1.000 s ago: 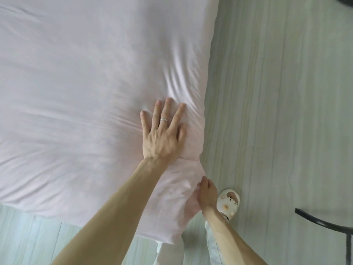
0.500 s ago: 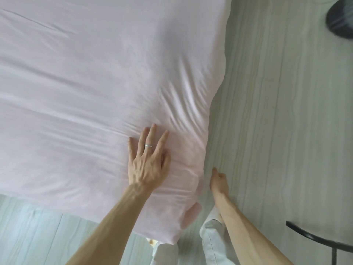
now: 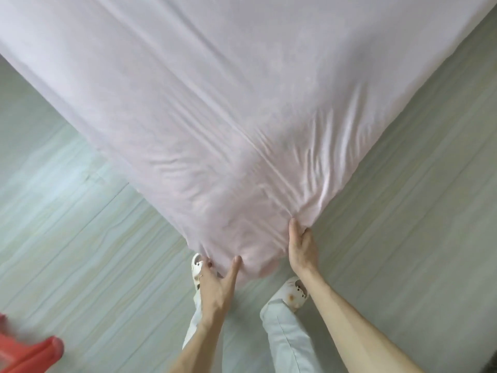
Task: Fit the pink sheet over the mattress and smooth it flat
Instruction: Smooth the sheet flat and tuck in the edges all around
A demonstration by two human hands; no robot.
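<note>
Pink sheet (image 3: pixel 204 109): over the mattress top; corner wrinkled, smoothing left.
Left hand (image 3: pixel 215 286), right hand (image 3: pixel 302 249): fingers (image 3: pixel 306 234) pinch corner fabric.

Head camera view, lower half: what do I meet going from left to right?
Red plastic object → left hand → right hand; both hands hold the pink sheet at its corner.

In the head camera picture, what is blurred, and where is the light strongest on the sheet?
Head view: the red object at lower left is smeared, its shape unclear. Head view: the pink sheet is softly lit, brightest on the wrinkles right of centre. Head view: the left hand and right hand look sharper.
</note>
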